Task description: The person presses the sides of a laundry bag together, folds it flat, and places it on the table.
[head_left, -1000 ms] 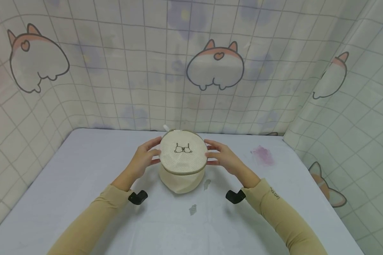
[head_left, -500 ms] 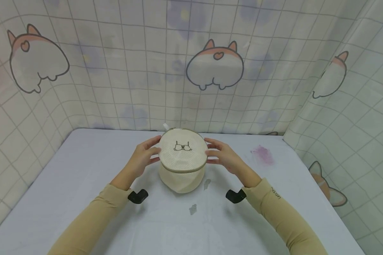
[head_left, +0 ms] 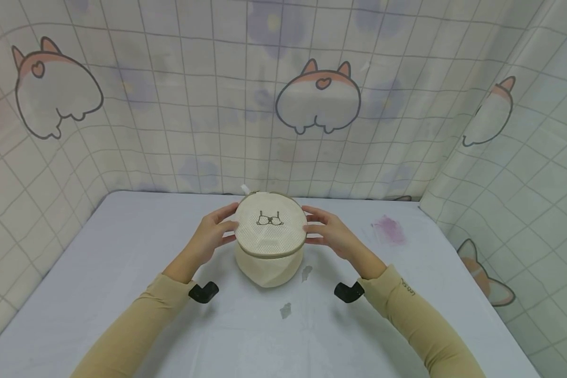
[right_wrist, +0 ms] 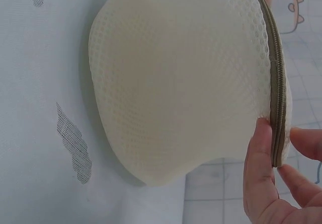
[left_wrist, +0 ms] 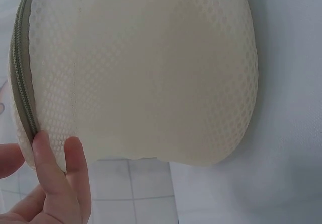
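A round cream mesh laundry bag (head_left: 270,241) stands on the white-covered table, its flat top tilted toward me. A small outline drawing of a bra is printed on the top. My left hand (head_left: 207,237) holds the upper rim on the left side, and my right hand (head_left: 333,234) holds it opposite. In the left wrist view, fingertips (left_wrist: 48,156) lie beside the olive zipper (left_wrist: 22,78), with the thumb at the top face. The right wrist view has the zipper (right_wrist: 276,93) between fingers (right_wrist: 259,168) and thumb. The zipper is closed along the parts seen.
Two grey patches (head_left: 285,311) mark the tablecloth (head_left: 245,336) in front of the bag, and a pink stain (head_left: 390,230) lies to its right. A checked curtain (head_left: 198,105) with cartoon corgis encloses the table's back and sides. A white tag (head_left: 245,189) sticks up behind the bag.
The bag's top rises slightly, then sinks back, and sits a touch further left. Both hands keep their places at its rim.
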Action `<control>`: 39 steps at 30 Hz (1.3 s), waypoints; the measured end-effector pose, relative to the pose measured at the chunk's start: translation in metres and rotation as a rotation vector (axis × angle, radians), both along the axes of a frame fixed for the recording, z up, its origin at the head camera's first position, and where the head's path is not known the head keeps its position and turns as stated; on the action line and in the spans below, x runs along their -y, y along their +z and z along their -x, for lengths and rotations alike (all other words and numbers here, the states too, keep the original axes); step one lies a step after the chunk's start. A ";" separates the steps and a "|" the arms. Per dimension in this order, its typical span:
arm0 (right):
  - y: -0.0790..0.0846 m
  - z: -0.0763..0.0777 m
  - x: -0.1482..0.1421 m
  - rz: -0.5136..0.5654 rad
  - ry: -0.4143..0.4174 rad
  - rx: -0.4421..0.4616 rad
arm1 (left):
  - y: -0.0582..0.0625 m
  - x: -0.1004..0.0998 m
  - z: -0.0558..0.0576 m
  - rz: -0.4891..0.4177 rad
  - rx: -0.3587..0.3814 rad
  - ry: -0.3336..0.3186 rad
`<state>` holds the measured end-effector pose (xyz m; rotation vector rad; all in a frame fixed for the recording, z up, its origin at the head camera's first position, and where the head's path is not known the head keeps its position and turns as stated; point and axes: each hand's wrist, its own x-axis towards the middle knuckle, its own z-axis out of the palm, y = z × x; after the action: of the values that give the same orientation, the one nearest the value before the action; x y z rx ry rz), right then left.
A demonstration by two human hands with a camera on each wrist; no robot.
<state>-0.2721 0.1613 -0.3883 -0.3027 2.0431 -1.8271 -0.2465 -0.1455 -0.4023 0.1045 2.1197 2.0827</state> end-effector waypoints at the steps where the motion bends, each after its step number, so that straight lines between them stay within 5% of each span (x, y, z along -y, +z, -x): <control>1: 0.000 0.000 0.000 -0.001 -0.002 0.003 | 0.000 0.000 0.000 0.000 0.002 0.001; 39: -0.006 0.003 0.000 -0.047 0.021 0.016 | -0.004 0.000 -0.001 0.031 0.038 0.001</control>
<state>-0.2749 0.1614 -0.3945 -0.2948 2.0610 -1.7607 -0.2459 -0.1453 -0.4065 0.0597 2.1298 2.0354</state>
